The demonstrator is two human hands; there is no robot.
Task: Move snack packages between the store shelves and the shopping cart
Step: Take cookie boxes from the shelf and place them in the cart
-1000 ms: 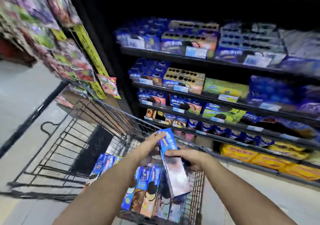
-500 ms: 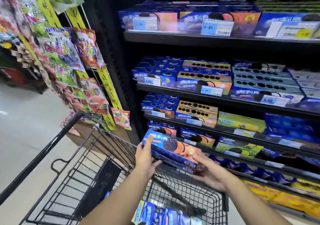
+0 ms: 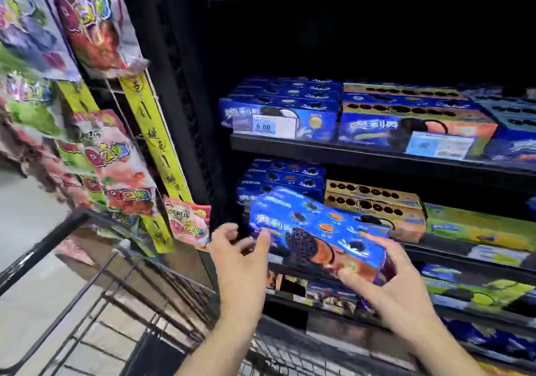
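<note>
Motion blur smears the hanging candy bags (image 3: 95,36) in the upper left of the frame, and I cannot read their print. The recess at upper right is too dark for me to make anything out. The price tag (image 3: 271,126) shows large digits, but its small print is illegible; the second tag (image 3: 441,145) is a blur. The shopping cart (image 3: 72,259) is cut off by the left and bottom edges. The cookie box (image 3: 316,236) hides the shelf edge behind it and part of my right hand (image 3: 397,283), which wraps its right end. At its left end, blur keeps me from telling whether my left hand (image 3: 240,256) grips it.
</note>
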